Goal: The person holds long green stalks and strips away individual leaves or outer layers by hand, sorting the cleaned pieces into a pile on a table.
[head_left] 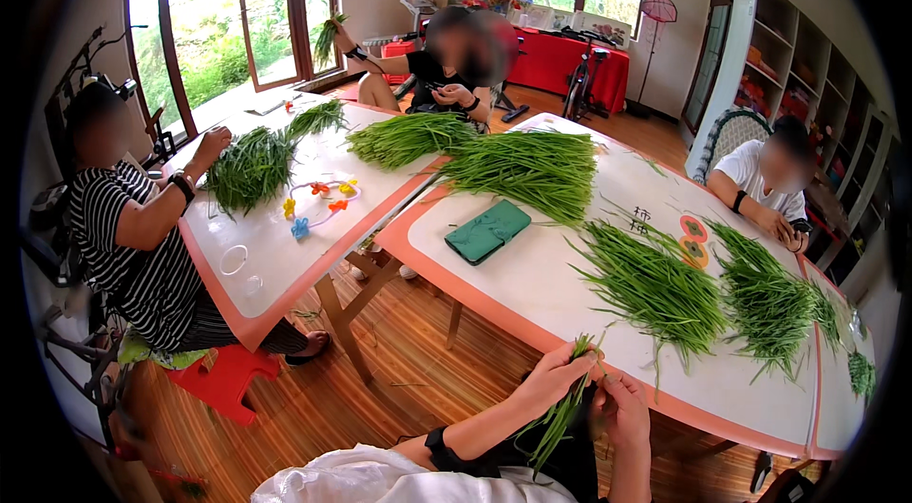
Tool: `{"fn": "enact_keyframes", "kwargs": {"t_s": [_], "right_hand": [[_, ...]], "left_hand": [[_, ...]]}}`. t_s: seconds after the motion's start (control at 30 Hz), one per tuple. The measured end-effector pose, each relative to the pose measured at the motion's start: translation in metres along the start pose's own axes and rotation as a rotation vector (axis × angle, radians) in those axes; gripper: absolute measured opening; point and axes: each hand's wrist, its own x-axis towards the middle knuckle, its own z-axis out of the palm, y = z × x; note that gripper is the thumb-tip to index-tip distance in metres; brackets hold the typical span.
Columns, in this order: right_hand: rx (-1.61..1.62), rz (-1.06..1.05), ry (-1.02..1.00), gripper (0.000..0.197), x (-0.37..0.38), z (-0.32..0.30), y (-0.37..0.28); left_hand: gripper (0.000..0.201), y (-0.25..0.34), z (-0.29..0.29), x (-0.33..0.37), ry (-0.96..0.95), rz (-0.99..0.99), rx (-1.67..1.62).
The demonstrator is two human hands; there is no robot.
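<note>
My left hand (pixel 554 379) is closed around a small bunch of garlic chives (pixel 560 419), held just off the table's near edge with the long leaves hanging down over my lap. Close beside it, my right hand (pixel 624 411) has its fingertips pinched at the upper part of the same bunch. Which single leaf or stem they grip is too small to make out. On the table in front of my hands lies a loose pile of garlic chives (pixel 655 289). A second pile (pixel 768 299) rests to its right.
A green phone case (pixel 487 231) lies on the white table (pixel 532 289) near a large chive heap (pixel 522 170). Three people sit around the tables: one at left (pixel 133 218), one at back (pixel 446 71), one at right (pixel 765 175). A red stool (pixel 228 379) stands at left.
</note>
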Motion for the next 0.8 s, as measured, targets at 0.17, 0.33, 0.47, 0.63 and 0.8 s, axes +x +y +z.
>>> {"fn": "enact_keyframes", "kwargs": {"t_s": [0.17, 0.33, 0.47, 0.63, 0.8], "right_hand": [[-0.039, -0.080, 0.038, 0.017, -0.012, -0.022, 0.000], [-0.205, 0.153, 0.149, 0.018, -0.048, -0.043, -0.012], [-0.282, 0.128, 0.239, 0.020, -0.065, -0.054, -0.019], [-0.436, 0.125, 0.193, 0.023, -0.085, -0.090, -0.024], [-1.495, -0.193, 0.214, 0.026, -0.069, -0.217, 0.051]], "left_hand": [[0.020, -0.009, 0.007, 0.010, -0.011, 0.068, -0.005], [0.021, -0.007, 0.000, 0.012, -0.179, 0.107, -0.092], [0.022, 0.002, -0.001, 0.003, -0.177, 0.139, -0.037], [0.020, 0.017, 0.014, -0.002, -0.221, 0.049, -0.093], [0.024, 0.042, 0.012, -0.005, -0.117, -0.008, -0.279]]}}
